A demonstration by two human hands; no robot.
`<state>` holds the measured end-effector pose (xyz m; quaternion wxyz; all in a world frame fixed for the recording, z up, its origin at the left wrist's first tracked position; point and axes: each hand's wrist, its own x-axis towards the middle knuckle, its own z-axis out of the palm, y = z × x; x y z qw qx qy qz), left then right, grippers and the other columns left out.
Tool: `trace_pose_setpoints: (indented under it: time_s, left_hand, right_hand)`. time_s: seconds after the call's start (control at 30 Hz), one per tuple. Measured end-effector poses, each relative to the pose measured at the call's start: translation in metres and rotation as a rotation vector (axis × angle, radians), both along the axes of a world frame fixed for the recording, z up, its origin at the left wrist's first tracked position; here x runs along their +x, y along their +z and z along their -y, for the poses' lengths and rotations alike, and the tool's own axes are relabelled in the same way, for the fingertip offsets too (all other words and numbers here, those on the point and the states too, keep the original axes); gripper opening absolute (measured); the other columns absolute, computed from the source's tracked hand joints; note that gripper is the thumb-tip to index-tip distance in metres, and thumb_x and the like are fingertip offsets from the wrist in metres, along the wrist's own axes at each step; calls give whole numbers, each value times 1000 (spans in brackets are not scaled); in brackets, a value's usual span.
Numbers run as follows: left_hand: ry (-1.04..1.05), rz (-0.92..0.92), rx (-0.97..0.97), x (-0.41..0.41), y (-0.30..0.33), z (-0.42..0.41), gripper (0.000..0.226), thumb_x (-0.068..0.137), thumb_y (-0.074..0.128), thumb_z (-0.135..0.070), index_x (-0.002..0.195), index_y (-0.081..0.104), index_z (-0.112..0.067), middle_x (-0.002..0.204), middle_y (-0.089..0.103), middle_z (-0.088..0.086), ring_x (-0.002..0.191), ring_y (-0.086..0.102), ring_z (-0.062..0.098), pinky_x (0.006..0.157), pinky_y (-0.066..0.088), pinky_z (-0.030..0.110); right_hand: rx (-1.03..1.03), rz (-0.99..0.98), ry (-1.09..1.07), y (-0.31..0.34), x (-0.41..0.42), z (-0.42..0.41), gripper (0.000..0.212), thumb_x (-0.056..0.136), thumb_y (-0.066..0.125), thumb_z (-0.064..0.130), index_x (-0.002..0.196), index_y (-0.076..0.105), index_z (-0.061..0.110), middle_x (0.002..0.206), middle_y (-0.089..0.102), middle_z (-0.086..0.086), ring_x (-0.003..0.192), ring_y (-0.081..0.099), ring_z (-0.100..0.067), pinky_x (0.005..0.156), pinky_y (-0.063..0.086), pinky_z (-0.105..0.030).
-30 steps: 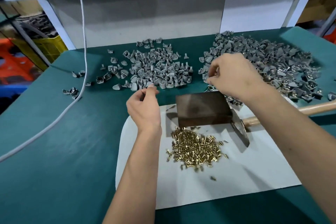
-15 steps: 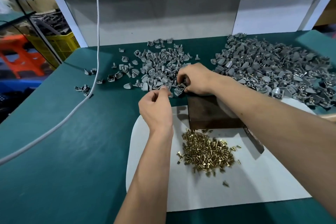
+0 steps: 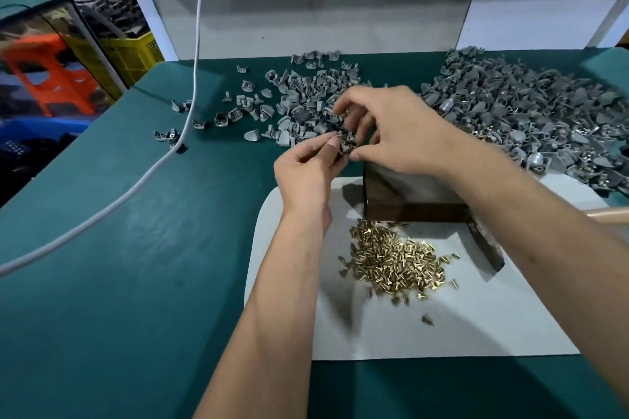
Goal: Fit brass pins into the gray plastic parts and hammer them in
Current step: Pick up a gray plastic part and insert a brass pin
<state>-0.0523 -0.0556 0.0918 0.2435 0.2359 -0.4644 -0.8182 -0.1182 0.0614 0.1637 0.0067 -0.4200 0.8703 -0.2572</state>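
Even overhead light, mild motion blur

Soft shadows fall near-left on the white sheet (image 3: 442, 326); wide-angle bending at the edges, far-left background smeared.

A flat teal-green worktable (image 3: 136, 265) carries a rounded white paper sheet (image 3: 459, 333) near right, a loose heap of small gray plastic parts (image 3: 306, 95) at far centre, a bigger gray heap (image 3: 527, 112) far right, and a white cord (image 3: 102, 211) trailing across its left side
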Motion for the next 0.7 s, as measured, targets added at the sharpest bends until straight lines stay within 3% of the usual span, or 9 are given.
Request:
trace_pose_setpoints:
  time_s: [0.07, 0.1, 0.2, 0.33, 0.53, 0.6, 0.7]
  left_hand:
    - [109, 24, -4, -1, -1, 6, 9, 92, 67, 8, 96, 74, 2, 91, 73, 17, 81, 70, 22, 77, 61, 28]
    - [165, 51, -12, -2, -3, 10, 10, 93, 67, 7, 97, 74, 2, 92, 72, 19, 82, 69, 23, 79, 60, 30]
    - [250, 83, 7, -3, -4, 15, 11, 93, 64, 7, 92, 73, -1, 87, 71, 16, 81, 68, 24, 79, 59, 33]
    - [268, 48, 82, -2, -4, 14, 12, 92, 60, 13, 93, 68, 4, 95, 69, 19, 90, 67, 28, 80, 62, 29]
    - [221, 21, 70, -1, -4, 9, 15, 92, 58, 15, 93, 66, 2, 92, 68, 16, 85, 68, 27, 79, 62, 27]
    - [147, -3, 30, -2, -2, 7, 17, 92, 61, 15, 91, 68, 0, 93, 69, 18, 82, 69, 27, 75, 61, 24]
    - [46, -69, -70, -2, 0, -2, 16, 89, 67, 13, 95, 72, -2, 91, 73, 16, 79, 71, 23, 77, 60, 29]
  right_hand:
    - [98, -216, 18, 0, 18, -3, 42, 81, 83, 18, 118, 62, 20, 111, 60, 4, 94, 58, -12, 92, 54, -34]
    - [121, -228, 89, 0, 30, -3, 32, 82, 81, 22, 111, 66, 23, 107, 61, 8, 93, 58, -8, 92, 53, -31]
    - [359, -35, 344, -4, 65, -3, 13, 81, 79, 22, 91, 75, 30, 86, 68, 17, 80, 63, 1, 79, 55, -27]
    - [515, 6, 391, -17, 81, -3, 15, 76, 82, 33, 87, 73, 36, 83, 70, 21, 82, 65, -3, 74, 55, -30]
    - [439, 12, 375, -27, 79, -8, 9, 83, 76, 24, 85, 71, 31, 85, 69, 14, 82, 64, -10, 77, 54, -36]
    - [298, 50, 355, -27, 77, -16, 9, 89, 73, 20, 87, 69, 27, 85, 68, 12, 82, 62, -8, 77, 51, -33]
    - [-83, 118, 171, -27, 69, -41, 12, 91, 74, 17, 85, 66, 23, 78, 67, 13, 76, 64, -5, 66, 51, -19]
